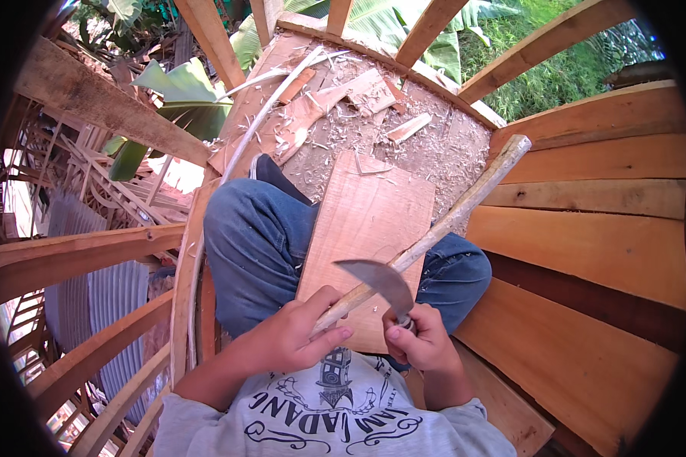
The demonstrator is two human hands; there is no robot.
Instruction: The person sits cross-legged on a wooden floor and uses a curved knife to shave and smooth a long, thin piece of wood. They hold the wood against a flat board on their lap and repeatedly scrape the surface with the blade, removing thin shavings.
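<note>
My left hand (301, 331) is closed round the lower end of a long pale wooden stick (465, 202), which slants up to the right across my lap. In my right hand (423, 343) I grip the handle of a curved knife (385, 282) with a broad sickle-like blade. The blade crosses over the stick just above my left hand; whether its edge touches the wood I cannot tell. Under both lies a flat wooden board (358, 217), resting between my legs in blue jeans (255, 247).
Wood shavings (404, 164) and offcuts (409, 128) litter the floor ahead. A long thin pale strip (263, 114) lies along the left side. Slatted wooden railings (91, 247) stand at left and front, and a plank wall (587, 244) rises at right. Banana leaves and grass show outside.
</note>
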